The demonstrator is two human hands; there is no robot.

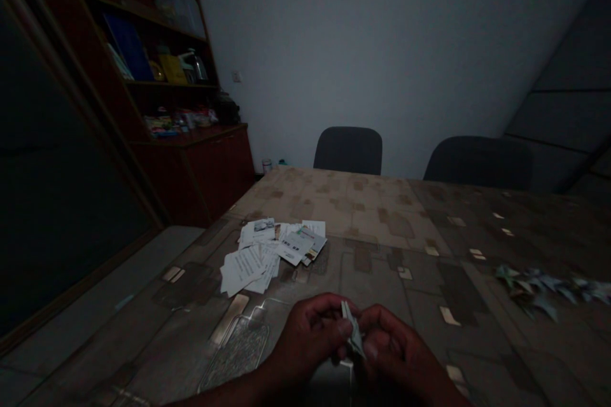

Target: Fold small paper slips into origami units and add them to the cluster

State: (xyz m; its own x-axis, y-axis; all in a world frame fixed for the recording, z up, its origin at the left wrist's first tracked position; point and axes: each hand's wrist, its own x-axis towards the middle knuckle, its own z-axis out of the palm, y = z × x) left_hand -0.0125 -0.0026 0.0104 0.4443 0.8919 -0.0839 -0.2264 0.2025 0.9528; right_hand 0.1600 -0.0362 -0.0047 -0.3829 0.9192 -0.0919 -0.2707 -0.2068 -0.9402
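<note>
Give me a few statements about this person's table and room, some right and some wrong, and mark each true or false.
1. The left hand pinches a small folded paper piece, with the right hand close beside it. True.
2. Printed cards lie in a loose, overlapping pile on the patterned tablecloth. True.
3. Three seats show across the table. False: two chair backs show, a nearer-centre one and a right-hand one.
4. A bowl stands at the table's right side. False: pale pointed pieces lie directly on the tablecloth there.
5. A flat blue item stands in the dark red cabinet. True.
</note>
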